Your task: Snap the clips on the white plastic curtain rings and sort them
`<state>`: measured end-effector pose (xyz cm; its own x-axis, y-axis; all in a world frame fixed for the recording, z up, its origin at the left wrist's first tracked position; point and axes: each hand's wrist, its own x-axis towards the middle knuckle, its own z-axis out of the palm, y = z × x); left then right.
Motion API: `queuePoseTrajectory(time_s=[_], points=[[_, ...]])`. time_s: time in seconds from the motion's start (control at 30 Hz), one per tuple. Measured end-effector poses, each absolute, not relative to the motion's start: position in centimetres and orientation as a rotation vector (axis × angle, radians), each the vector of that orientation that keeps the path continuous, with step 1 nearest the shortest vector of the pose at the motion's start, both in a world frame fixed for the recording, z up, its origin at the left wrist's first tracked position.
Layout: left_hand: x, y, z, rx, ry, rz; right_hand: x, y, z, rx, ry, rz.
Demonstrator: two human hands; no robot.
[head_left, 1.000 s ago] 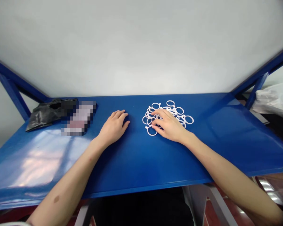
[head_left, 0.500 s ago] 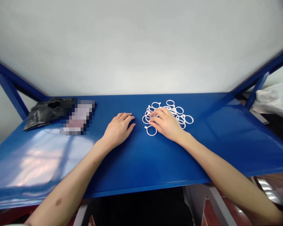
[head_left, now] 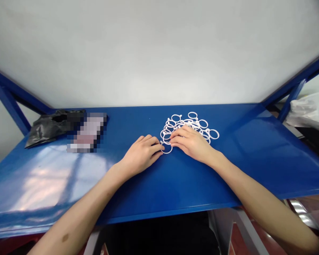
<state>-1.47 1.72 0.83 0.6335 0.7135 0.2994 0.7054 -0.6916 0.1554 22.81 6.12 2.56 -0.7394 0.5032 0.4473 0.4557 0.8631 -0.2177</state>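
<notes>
A loose pile of white curtain rings (head_left: 193, 123), each with a small knob-like eyelet, lies on the blue table (head_left: 149, 187). The nearest ring (head_left: 167, 153) sits at the pile's front left edge, between my two hands. My left hand (head_left: 142, 153) is closed at the fingertips on this ring's left side, by its eyelet. From the right, my right hand (head_left: 195, 142) reaches over the front of the pile, its fingertips pinched at the same ring's right edge. Some rings are partly hidden under my right hand.
At the left on the table are a black plastic bag (head_left: 48, 129) and a blurred-out flat object (head_left: 87, 132). A pale wall (head_left: 159, 53) rises behind. Blue frame bars (head_left: 292, 99) stand at both sides, and a clear plastic bag (head_left: 311, 109) lies beyond the right one.
My left hand has moved right and its fingers have closed on the nearest ring. That ring has shifted slightly left, and my right hand has come slightly nearer the front.
</notes>
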Motion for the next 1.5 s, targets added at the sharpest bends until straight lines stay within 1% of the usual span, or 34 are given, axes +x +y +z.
queuePoseTrajectory(time_s=[0.4,0.57,0.8,0.93,1.13,1.33,1.5], points=[[-2.4,2.1,0.9,2.619,1.29,0.614,22.0,5.4,1.9,-0.618,-2.665,0.101],[-2.0,1.7,0.9,2.651,1.236,0.72,21.7,5.2,1.6,-0.632,-2.713,0.096],[-1.2,1.2,0.7,2.717,1.085,0.698,21.2,4.8,1.4,-0.642,-2.647,-0.099],[-1.2,1.1,0.9,2.654,1.088,0.789,20.9,4.2,1.9,-0.627,-2.601,-0.176],[-1.8,1.1,1.3,2.684,1.022,0.842,21.1,4.3,2.9,-0.563,-2.68,-0.191],[-1.7,1.2,1.8,2.811,0.934,0.814,21.1,4.7,2.4,-0.555,-2.726,-0.178],[-1.7,1.4,1.8,2.894,0.934,0.864,21.2,4.7,2.4,-0.581,-2.698,-0.206]])
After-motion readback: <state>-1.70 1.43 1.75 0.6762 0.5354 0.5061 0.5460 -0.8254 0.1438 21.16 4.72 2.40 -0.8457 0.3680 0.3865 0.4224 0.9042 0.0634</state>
